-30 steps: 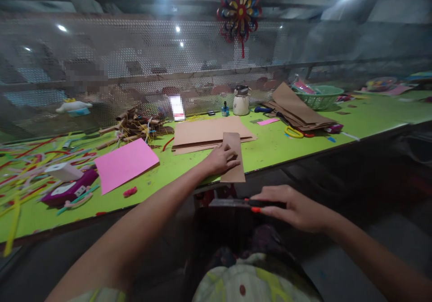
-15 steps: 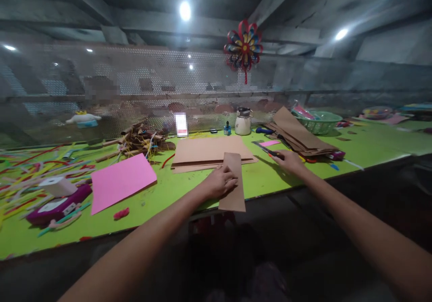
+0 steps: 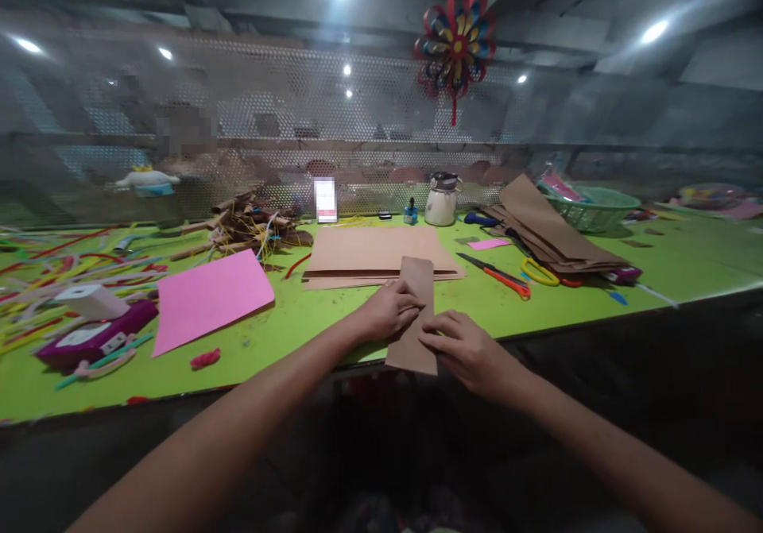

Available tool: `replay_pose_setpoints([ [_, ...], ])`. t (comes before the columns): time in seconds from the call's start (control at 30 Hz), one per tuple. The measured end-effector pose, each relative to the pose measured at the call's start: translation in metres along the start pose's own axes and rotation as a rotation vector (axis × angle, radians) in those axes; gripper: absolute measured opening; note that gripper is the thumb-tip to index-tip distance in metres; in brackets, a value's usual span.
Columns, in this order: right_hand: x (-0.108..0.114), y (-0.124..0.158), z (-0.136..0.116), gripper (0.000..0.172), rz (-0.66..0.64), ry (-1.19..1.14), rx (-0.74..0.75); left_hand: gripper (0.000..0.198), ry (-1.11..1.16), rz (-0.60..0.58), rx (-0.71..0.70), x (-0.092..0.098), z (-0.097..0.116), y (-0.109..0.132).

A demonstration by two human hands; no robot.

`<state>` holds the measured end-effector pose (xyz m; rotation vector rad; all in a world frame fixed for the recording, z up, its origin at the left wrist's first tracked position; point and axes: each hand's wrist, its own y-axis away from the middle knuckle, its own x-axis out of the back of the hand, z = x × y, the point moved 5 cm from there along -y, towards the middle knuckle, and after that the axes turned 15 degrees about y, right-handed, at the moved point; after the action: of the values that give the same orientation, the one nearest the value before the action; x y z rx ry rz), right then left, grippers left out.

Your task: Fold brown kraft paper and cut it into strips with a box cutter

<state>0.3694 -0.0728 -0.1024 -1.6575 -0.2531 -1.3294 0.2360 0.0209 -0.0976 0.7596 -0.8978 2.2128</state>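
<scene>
A narrow brown paper strip lies at the front edge of the table, its near end jutting past that edge. My left hand is closed on its left side, fingers curled and pressed onto the paper. From the right, my right hand pinches the strip's right edge; its thumb is partly hidden. Behind the strip lie larger brown paper sheets, stacked flat. A pair of scissors with orange handles rests to the right, apart from both hands.
Yellow-handled scissors lie beside a brown paper pile and a green basket. A pink sheet, a purple box and colored strips are at left. A white jug stands at the back.
My right hand has let go of the scissors, now lying on the table, and has moved left onto the strip's edge. My left hand stays on the strip. The view has tilted down.
</scene>
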Motion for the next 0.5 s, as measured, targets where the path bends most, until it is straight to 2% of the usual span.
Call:
replay_pose_setpoints([
  [0.1,-0.004,0.000,0.001,0.022,0.094,-0.035,-0.026,0.020,0.288,0.073,0.147,0.005,-0.004,-0.002],
  [0.2,-0.003,-0.003,0.005,0.021,0.168,-0.093,-0.147,0.017,0.515,0.179,0.326,0.013,-0.013,-0.003],
  [0.37,-0.005,-0.004,0.024,0.033,0.294,-0.271,-0.479,0.030,0.601,0.436,0.525,0.035,-0.025,0.005],
  [0.43,-0.006,-0.002,0.030,0.035,0.327,-0.368,-0.564,0.035,0.648,0.477,0.621,0.039,-0.023,0.013],
  [0.5,-0.004,0.001,0.034,0.035,0.354,-0.461,-0.624,0.036,0.712,0.450,0.708,0.037,-0.012,0.023],
])
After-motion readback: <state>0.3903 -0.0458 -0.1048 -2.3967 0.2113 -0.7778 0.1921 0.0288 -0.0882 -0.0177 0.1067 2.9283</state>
